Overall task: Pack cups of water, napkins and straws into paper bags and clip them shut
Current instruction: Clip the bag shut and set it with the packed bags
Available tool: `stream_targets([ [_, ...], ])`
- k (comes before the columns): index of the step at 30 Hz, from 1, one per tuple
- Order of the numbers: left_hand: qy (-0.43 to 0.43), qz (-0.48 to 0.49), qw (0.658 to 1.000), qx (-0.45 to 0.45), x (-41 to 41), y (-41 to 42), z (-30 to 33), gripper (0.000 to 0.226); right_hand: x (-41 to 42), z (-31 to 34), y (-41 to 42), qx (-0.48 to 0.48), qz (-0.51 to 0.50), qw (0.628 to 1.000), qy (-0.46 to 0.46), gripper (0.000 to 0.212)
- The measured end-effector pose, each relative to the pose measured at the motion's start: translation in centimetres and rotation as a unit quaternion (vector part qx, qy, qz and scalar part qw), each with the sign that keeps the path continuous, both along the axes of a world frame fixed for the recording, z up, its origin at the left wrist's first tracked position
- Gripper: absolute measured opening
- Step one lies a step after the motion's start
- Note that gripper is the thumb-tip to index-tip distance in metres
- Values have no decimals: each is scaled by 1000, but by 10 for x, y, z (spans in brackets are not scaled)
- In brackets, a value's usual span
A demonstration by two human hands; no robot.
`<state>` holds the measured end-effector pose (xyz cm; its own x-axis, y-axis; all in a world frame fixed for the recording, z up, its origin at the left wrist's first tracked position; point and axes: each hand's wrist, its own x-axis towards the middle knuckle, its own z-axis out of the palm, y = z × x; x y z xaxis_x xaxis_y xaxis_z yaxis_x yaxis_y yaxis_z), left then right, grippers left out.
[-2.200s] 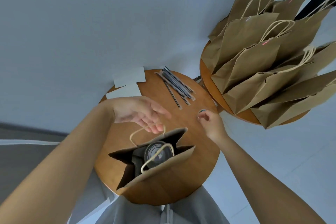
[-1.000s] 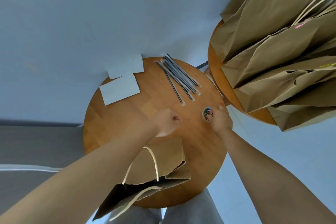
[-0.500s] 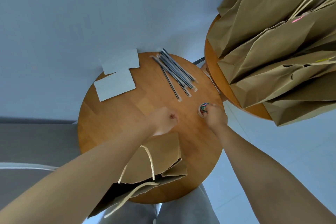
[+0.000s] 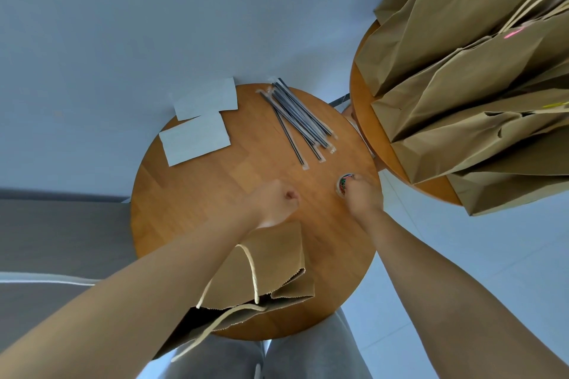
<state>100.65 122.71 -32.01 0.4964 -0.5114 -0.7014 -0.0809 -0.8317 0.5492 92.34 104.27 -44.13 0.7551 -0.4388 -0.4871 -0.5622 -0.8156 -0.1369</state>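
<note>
Paper bag (image 4: 271,258) stands at the near edge of the round table (image 4: 215,188), its top flattened and folded away from the person, the cord handles hanging loose; the left hand (image 4: 272,204) is clenched into a fist and presses down on the far edge of the fold, though whether it pinches any paper underneath cannot be told; the right hand (image 4: 361,194) reaches into the small clip tub (image 4: 342,184) just beside the table's right edge, its fingers curled over the coloured clips, and whether one is already pinched is hidden; the step in hand looks like fetching a clip to fasten the fold; it goes best if the fist holds the fold flat until the clip is seated, and if only one clip is lifted clear of the tangle; straws (image 4: 300,123) and napkins (image 4: 197,120) lie at the far side, well apart from the bag; finished bags (image 4: 462,71) crowd the neighbouring table (image 4: 366,120)
</note>
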Motion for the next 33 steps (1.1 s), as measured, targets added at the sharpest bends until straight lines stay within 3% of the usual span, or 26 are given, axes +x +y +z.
stream_targets([
  [6,7,-2,1000,-5,0,-1,-1,18,-7,6,1,19,-33,999,-30,40],
  [12,-3,26,999,-28,3,5,10,26,-17,17,7,129,-146,970,-147,5],
  [16,-6,51,998,-29,6,23,24,19,-18,39,18,153,-165,949,-222,25],
  [19,-16,45,999,-24,3,33,29,18,-15,43,14,158,-200,943,-215,9],
  [22,-22,41,999,-29,-2,38,30,21,-12,38,9,157,-221,946,-178,25],
  [26,-8,22,999,-32,-7,31,28,14,-10,33,9,184,-250,935,-170,25],
  [30,-8,-4,1000,-17,-2,15,23,22,-12,31,8,233,-296,908,-181,16],
  [33,-22,-51,998,-3,8,-11,17,20,-15,36,9,274,-324,881,-211,25],
])
